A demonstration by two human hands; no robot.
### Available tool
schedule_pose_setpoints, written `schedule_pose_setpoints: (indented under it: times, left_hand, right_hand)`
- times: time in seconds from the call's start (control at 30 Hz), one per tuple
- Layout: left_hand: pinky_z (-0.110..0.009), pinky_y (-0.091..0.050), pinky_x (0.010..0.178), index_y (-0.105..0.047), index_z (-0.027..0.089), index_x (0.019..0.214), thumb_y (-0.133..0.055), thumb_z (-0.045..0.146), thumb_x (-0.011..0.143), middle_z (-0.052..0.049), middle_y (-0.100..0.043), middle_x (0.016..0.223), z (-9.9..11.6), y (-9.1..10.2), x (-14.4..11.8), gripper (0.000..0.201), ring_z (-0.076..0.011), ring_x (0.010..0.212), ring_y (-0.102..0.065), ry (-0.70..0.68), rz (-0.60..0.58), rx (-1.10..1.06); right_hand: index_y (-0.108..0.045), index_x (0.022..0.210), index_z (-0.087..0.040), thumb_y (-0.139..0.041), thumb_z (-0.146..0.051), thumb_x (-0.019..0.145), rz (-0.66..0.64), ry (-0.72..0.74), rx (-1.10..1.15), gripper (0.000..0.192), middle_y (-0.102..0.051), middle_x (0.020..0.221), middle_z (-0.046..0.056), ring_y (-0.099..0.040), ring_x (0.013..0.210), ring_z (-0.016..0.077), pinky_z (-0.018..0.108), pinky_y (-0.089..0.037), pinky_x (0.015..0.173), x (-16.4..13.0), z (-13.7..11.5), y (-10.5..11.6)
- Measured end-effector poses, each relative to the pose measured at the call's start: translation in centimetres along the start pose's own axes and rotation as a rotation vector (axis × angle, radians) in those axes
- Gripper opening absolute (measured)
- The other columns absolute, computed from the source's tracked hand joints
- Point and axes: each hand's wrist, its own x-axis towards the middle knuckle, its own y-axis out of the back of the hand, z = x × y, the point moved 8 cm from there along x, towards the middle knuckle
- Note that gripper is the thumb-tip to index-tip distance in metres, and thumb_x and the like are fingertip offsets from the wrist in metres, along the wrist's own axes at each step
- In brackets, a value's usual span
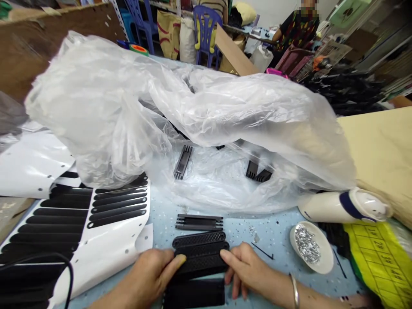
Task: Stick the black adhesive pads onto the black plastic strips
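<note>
At the bottom middle, my left hand [157, 268] pinches the left end of black plastic strips [201, 257] with rounded ends and a textured top. On their right end is my right hand [243, 266], its thumb and forefinger closed and its other fingers curled below. The strips lie side by side; how many I grip is unclear. A slotted black plastic piece [199, 222] lies just beyond them. Closer to me is a smooth black rectangular piece [195, 294], partly cut off by the frame.
A clear plastic bag [225, 107] spreads across the table, with several black pieces in its mouth. White sheets with black stickers [119, 201] lie left. On the right are a bowl of small metal parts [312, 249], a white bottle [344, 206] and yellow packaging [380, 262]. A person [298, 25] sits behind.
</note>
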Motion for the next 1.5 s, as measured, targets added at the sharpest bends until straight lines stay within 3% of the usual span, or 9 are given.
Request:
schedule_pose_setpoints:
  times: [0.1,0.27,0.47,0.6,0.77,1.0,1.23,1.33,1.5]
  left_hand:
    - [-0.026,-0.034,0.052,-0.054,0.021,0.062,-0.051,0.053,0.089,0.003,-0.055,0.053,1.1,1.1,0.3,0.042,-0.0154,0.050,-0.050,-0.110,0.105,0.293]
    - [-0.028,-0.036,0.057,-0.056,0.020,0.074,-0.043,0.049,0.093,0.000,-0.061,0.061,1.1,0.7,-0.2,0.038,-0.0182,0.056,-0.058,-0.198,0.170,0.387]
    - [-0.028,-0.042,0.058,-0.065,0.016,0.096,-0.047,0.047,0.087,-0.002,-0.064,0.064,0.8,1.1,-1.9,0.036,-0.0188,0.057,-0.060,-0.223,0.229,0.318]
    - [-0.030,-0.046,0.064,-0.068,0.014,0.105,-0.053,0.037,0.080,-0.005,-0.069,0.074,1.4,0.6,-2.2,0.037,-0.0216,0.066,-0.063,-0.223,0.167,0.377]
    - [-0.029,-0.045,0.059,-0.069,0.017,0.083,-0.055,0.024,0.072,-0.003,-0.066,0.066,1.6,-0.3,-2.0,0.019,-0.0218,0.063,-0.062,-0.206,0.114,0.464]
    - [-0.024,-0.052,0.064,-0.062,0.021,0.084,-0.039,0.013,0.088,-0.004,-0.068,0.080,3.0,-0.1,-4.0,0.024,-0.0165,0.071,-0.067,-0.710,0.455,0.325]
    - [-0.022,-0.055,0.075,-0.062,0.023,0.095,-0.042,0.010,0.087,-0.005,-0.071,0.098,2.5,2.3,-4.8,0.025,-0.0168,0.088,-0.071,-0.811,0.584,0.325]
    - [-0.026,-0.055,0.079,-0.063,0.021,0.110,-0.040,0.010,0.087,-0.007,-0.072,0.101,3.5,4.3,-2.8,0.034,-0.0192,0.092,-0.071,-0.799,0.531,0.363]
    - [-0.033,-0.053,0.083,-0.069,0.021,0.111,-0.048,0.012,0.079,-0.007,-0.074,0.096,5.3,5.2,3.0,0.040,-0.0233,0.089,-0.070,-0.545,0.192,0.428]
  right_hand:
    - [-0.047,0.059,-0.019,-0.045,-0.064,0.088,0.095,0.080,-0.228,0.053,-0.049,0.049,-0.003,-0.047,0.038,0.0084,0.019,-0.032,0.036,-0.7,-1.1,0.2]
    - [-0.043,0.053,-0.019,-0.044,-0.043,0.093,0.363,0.427,-0.598,0.047,-0.047,0.050,-0.002,-0.042,0.050,0.0108,0.025,-0.033,0.052,-3.2,-4.3,1.7]
    - [-0.062,0.062,-0.017,-0.062,-0.037,0.081,0.537,0.534,-0.472,0.028,-0.056,0.053,-0.001,-0.046,0.050,0.0116,0.023,-0.032,0.049,-3.5,-3.4,4.1]
    - [-0.063,0.058,-0.017,-0.067,-0.030,0.075,0.549,0.567,-0.444,0.021,-0.054,0.048,-0.002,-0.045,0.046,0.0116,0.023,-0.031,0.046,-2.6,-2.9,3.1]
    - [-0.069,0.076,-0.017,-0.069,-0.021,0.071,0.655,0.650,-0.400,0.007,-0.059,0.054,-0.002,-0.052,0.051,0.0137,0.024,-0.039,0.053,-2.2,-2.3,1.6]
    - [-0.058,0.076,-0.018,-0.057,-0.006,0.069,0.816,0.722,-0.294,0.014,-0.063,0.063,-0.001,-0.060,0.053,0.0140,0.021,-0.046,0.050,-2.0,-0.6,1.6]
    - [-0.069,0.090,-0.016,-0.048,-0.006,0.081,0.832,0.926,-0.495,0.025,-0.066,0.077,0.007,-0.064,0.071,0.0193,0.029,-0.051,0.066,-4.2,-2.5,3.7]
    - [-0.071,0.107,-0.018,-0.048,-0.005,0.082,0.774,0.970,-0.616,0.036,-0.067,0.083,0.008,-0.064,0.077,0.0199,0.030,-0.051,0.072,-3.6,-4.9,4.9]
    - [-0.071,0.116,-0.024,-0.061,-0.004,0.073,0.646,0.941,-0.727,0.049,-0.067,0.084,0.005,-0.063,0.076,0.0194,0.029,-0.050,0.073,-0.8,-8.6,5.5]
